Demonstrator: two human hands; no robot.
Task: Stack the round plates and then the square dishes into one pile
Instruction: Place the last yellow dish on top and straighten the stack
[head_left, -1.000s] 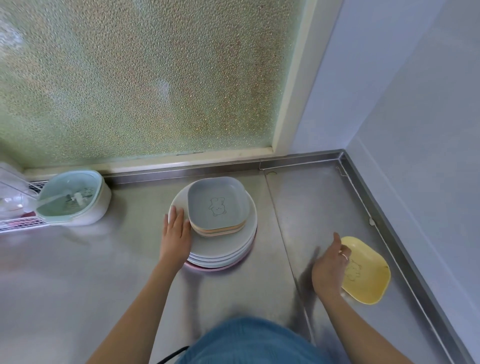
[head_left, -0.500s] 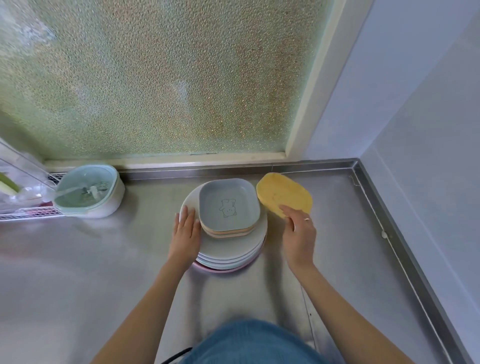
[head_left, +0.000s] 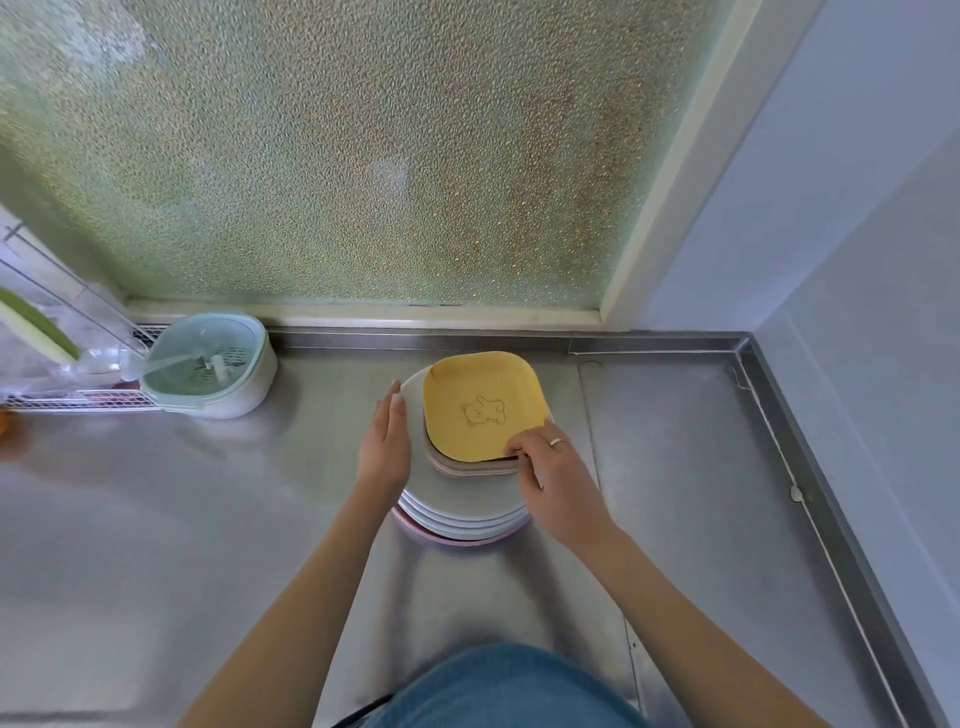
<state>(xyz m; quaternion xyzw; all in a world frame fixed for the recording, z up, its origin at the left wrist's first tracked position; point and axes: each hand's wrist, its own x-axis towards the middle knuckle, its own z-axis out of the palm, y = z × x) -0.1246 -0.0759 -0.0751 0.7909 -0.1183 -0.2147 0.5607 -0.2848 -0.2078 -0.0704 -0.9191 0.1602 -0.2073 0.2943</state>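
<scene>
We see the right hand (head_left: 558, 478) pinching the yellow dish (head_left: 480, 405) atop the pile (head_left: 462, 512); left hand (head_left: 384, 447) flat & open vs. the rim. Off-centre release may slide it.

Bare forearms, no sleeves; ring (head_left: 556, 441) (right hand); blue garment (head_left: 498, 691) below.

You have a steel counter (head_left: 675, 467) under a frosted window (head_left: 337, 156), with a pale green strainer bowl (head_left: 208, 364) holding a clear spoon (head_left: 156, 364) at your far left, beside a wire rack (head_left: 78, 401).
</scene>
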